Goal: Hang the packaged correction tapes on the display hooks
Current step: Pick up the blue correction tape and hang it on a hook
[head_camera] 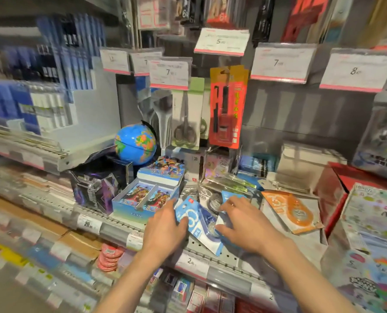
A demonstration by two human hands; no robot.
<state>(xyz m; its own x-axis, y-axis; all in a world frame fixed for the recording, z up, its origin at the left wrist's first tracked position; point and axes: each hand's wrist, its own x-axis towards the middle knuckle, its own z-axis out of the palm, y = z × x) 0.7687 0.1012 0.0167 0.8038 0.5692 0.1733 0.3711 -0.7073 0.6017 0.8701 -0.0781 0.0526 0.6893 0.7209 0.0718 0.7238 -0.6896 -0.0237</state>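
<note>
Head view, shelf stock. 2 hands at the shelf's front edge (224,258): left hand (165,229) and right hand (244,224) each grip a side of a blue packaged correction tape (197,222) lying there. Orange packaged correction tape (294,211) lies flat toward the right edge. Card box (143,197) at left. Behind: globe (135,144), hanging scissors pack (187,114), price tags (281,62) on hooks.

A blue-and-white packaged correction tape (198,222) lies flat at the shelf's near edge. An orange pack (291,211) lies tilted to its right, apart.
</note>
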